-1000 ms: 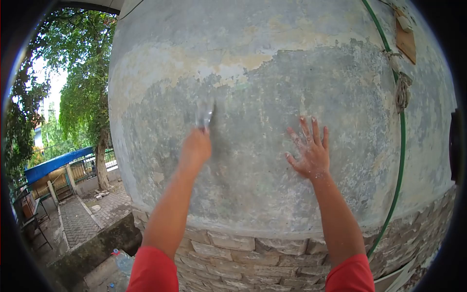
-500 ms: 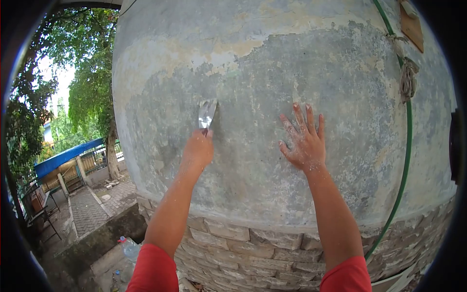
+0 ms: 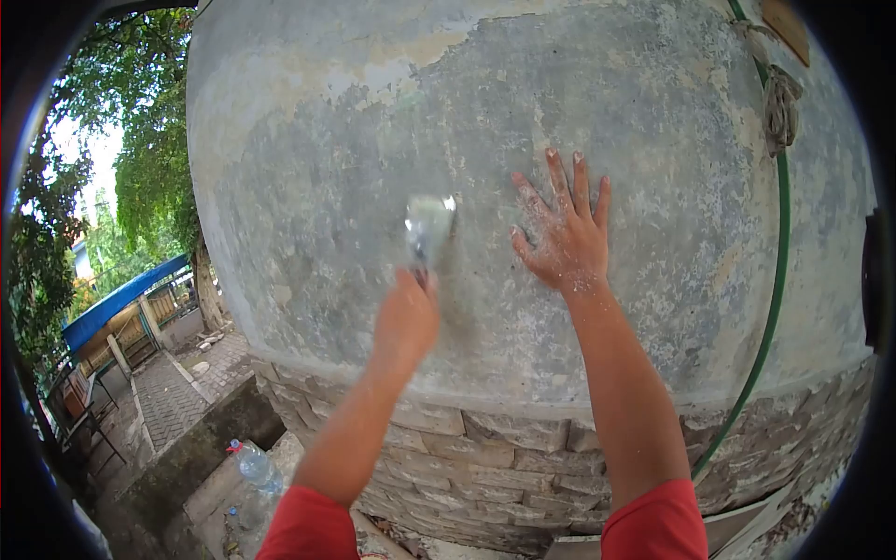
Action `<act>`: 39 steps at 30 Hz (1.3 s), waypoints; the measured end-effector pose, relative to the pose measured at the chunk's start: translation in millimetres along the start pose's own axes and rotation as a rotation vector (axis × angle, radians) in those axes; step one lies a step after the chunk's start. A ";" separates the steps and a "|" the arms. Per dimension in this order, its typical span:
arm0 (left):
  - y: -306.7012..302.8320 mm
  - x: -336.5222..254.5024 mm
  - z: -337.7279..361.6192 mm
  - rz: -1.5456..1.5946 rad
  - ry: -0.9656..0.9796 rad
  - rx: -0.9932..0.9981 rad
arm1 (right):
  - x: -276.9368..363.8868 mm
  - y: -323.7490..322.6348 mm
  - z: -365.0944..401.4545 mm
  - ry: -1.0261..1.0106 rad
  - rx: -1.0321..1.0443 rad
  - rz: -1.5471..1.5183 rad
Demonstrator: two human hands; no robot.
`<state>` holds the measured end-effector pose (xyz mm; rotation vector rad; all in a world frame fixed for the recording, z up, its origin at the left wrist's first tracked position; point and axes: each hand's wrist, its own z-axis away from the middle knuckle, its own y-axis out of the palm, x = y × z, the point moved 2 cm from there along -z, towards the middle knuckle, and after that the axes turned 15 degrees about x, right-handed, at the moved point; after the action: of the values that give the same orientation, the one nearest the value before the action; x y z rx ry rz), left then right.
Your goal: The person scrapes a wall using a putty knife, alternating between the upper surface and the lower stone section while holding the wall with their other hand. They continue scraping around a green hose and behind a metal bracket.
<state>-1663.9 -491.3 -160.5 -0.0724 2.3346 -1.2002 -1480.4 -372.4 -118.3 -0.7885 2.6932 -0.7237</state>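
My left hand (image 3: 408,317) is wrapped round the handle of a putty knife (image 3: 429,222), its shiny metal blade pointing up and smeared by motion against the wall. The wall (image 3: 373,187) is grey, with patchy, flaking paint and paler areas near the top. Right of the blade, my right hand (image 3: 569,243) lies flat on the wall with fingers spread. White dust and flakes cover its fingers and back.
A green hose (image 3: 782,243) runs down the wall at right, with a cloth (image 3: 780,107) tied round it. Stone cladding (image 3: 504,457) lines the wall's base. A plastic bottle (image 3: 257,467) lies on the ledge at lower left. Beyond are a paved yard (image 3: 168,401) and a blue-roofed shelter (image 3: 121,299).
The putty knife and my left hand have moved right, and the blade has turned. My right hand stays spread on the wall. The whole view has shifted slightly.
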 end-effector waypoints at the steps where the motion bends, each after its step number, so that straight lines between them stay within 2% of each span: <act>1: 7.0 -1.5 11.3 -0.028 -0.026 0.097 | -0.5 0.4 -1.9 0.011 -0.006 -0.003; 2: 0.7 -5.5 6.4 -0.026 -0.023 0.095 | -1.4 0.7 -2.4 0.021 -0.003 -0.004; 5: -42.1 -27.5 -33.3 0.019 0.183 -0.176 | -1.5 -0.3 -1.4 0.046 -0.011 -0.014; 7: -83.2 -53.6 -71.7 0.026 0.192 -0.251 | -2.7 3.7 -0.7 0.049 -0.034 -0.018; 9: -103.6 -79.6 -79.4 0.117 0.015 -0.112 | -3.7 4.0 -4.0 0.052 -0.062 -0.020; 10: -96.9 -77.1 -76.4 0.122 0.011 -0.091 | -3.5 4.6 -2.5 0.072 -0.064 -0.020; 12: -86.4 -68.7 -67.6 0.190 0.070 -0.171 | -2.0 8.4 5.9 0.113 -0.043 -0.014; 13: -74.0 -58.3 -64.0 0.195 0.074 -0.143 | -2.8 10.4 11.3 0.125 -0.058 -0.026; 15: -45.0 -32.0 -50.5 0.012 0.180 -0.189 | -6.5 14.1 24.3 0.150 -0.066 -0.027; 17: -22.8 -13.6 -21.9 -0.023 0.099 -0.067 | -6.5 21.7 40.4 0.184 0.020 -0.067; 22: 22.9 27.7 46.1 0.023 0.110 0.159 | -8.9 53.0 96.2 0.207 0.084 -0.034; 24: 24.9 38.2 53.0 0.047 0.126 0.205 | -8.6 59.5 121.4 0.213 0.133 -0.010; 26: 25.7 49.2 59.9 0.070 0.140 0.251 | -5.3 55.5 144.2 0.221 0.285 0.037; 30: 12.7 55.5 64.3 0.122 0.239 0.250 | 8.6 16.1 161.2 0.154 0.265 0.151; 32: 3.5 53.5 64.9 0.179 0.270 0.245 | 8.9 -3.6 159.8 0.397 0.426 -0.428; 33: -1.0 50.8 65.7 0.230 0.306 0.260 | 9.3 -7.1 159.3 0.390 0.419 -0.411; 35: -3.3 47.0 69.0 0.286 0.351 0.282 | 7.2 -8.8 168.4 0.615 0.353 -0.455; 36: -1.9 43.1 69.9 0.352 0.387 0.266 | 12.6 -18.0 170.6 0.620 0.344 -0.442; 38: 4.9 33.8 72.4 0.426 0.432 0.265 | 27.5 -32.3 180.3 0.441 0.369 -0.523; 39: 9.5 28.2 74.2 0.529 0.453 0.266 | 30.9 -32.1 186.3 0.455 0.372 -0.512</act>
<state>-1652.4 -548.5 -215.1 0.9348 2.2978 -1.3206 -1425.2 -486.2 -262.2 -1.3593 2.5881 -1.6404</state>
